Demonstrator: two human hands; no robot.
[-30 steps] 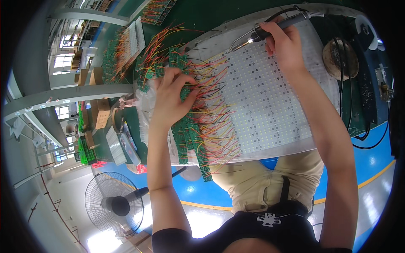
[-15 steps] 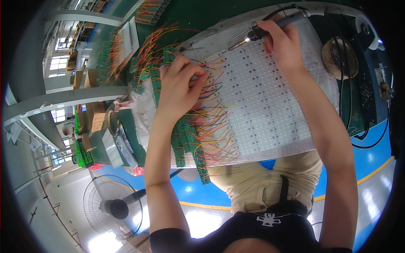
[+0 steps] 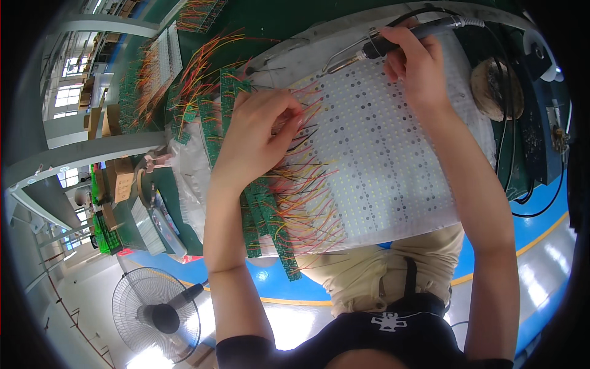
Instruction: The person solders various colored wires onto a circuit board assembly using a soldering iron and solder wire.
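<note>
In my right hand (image 3: 418, 64) is a soldering iron (image 3: 384, 46), its fingers wrapped round the dark handle. A thin bent tube runs along the iron to its tip, which is over the far left corner of a white panel (image 3: 387, 147) dotted with small pads. Whether the tip touches the panel cannot be made out. My left hand (image 3: 258, 132) is closed in a pinch at the panel's left edge, among red, yellow and black wires (image 3: 307, 190). What its fingertips hold is hidden. The wires join narrow green circuit boards (image 3: 273, 227) lying partly beneath this hand.
More wired green boards (image 3: 200, 74) lie at the far left. A round, rough-topped block (image 3: 496, 89) and black cables (image 3: 507, 141) are on the right. A standing fan (image 3: 163, 317) is at the lower left, near a grey table leg or frame bar (image 3: 92, 150).
The soldering iron's tip has shifted a little left along the panel's far edge. My left hand has moved slightly nearer to me, still pinched. The whole view has also shifted slightly.
</note>
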